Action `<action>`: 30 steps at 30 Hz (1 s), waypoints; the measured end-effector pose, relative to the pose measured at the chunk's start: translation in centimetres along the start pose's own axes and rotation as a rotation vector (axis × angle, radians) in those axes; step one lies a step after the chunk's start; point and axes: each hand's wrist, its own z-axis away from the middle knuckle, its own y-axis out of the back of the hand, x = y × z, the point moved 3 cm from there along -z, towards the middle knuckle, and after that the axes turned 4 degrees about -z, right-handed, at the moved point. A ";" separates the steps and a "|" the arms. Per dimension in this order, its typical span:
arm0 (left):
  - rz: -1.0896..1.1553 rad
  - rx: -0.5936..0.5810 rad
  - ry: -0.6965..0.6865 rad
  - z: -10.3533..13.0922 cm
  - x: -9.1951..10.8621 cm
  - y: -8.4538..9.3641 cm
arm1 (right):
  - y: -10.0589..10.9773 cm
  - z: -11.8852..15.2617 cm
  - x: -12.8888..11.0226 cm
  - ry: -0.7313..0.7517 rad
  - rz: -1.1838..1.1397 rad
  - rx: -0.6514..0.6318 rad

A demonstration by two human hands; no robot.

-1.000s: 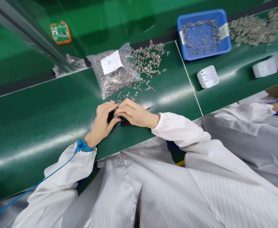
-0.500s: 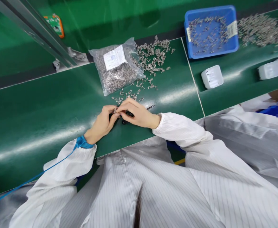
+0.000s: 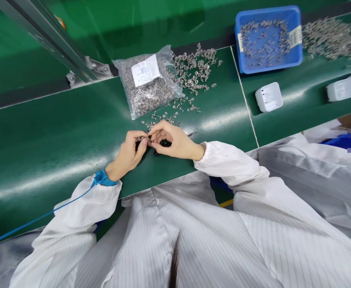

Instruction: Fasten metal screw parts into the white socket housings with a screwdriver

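Over the table my left hand (image 3: 129, 153), with a blue wrist strap (image 3: 103, 178) at its cuff, pinches small shiny metal parts (image 3: 142, 138) between thumb and fingers. My right hand (image 3: 178, 141) meets it there, thumb and fingertips closed at the same metal parts; what exactly lies in its pinch is too small to tell. Beneath the right hand lies a dark tool, its pointed metal tip (image 3: 192, 134) showing past the knuckles and the rest mostly covered. Just beyond my fingers, small loose metal pieces (image 3: 169, 119) are scattered on the green table (image 3: 58, 136).
A clear bag (image 3: 147, 100) full of metal parts, with a white label, stands behind my hands. Beside it spreads a loose pile (image 3: 196, 68). To the right are a blue bin (image 3: 268, 68), a white cup (image 3: 269, 98) and another pile (image 3: 334, 38). A co-worker's sleeve (image 3: 322, 130) shows at right.
My right hand has shifted slightly right, its fingers opening a wider loop. The left fingers have drawn back a little, showing more of the metal parts. The view has moved slightly.
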 end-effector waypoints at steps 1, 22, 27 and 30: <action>0.013 -0.005 0.020 0.0 -0.1 0.0 | 0.0 0.0 0.1 -0.017 -0.022 0.003; 0.071 -0.167 0.096 -0.7 0.3 0.1 | 1.8 -0.1 -0.2 0.088 0.157 0.243; 0.070 -0.145 0.141 -0.7 0.2 0.1 | 2.6 0.0 -0.5 0.055 0.419 0.358; 0.030 -0.117 0.130 -0.8 0.1 0.2 | 1.8 -0.1 -0.4 0.034 0.354 0.217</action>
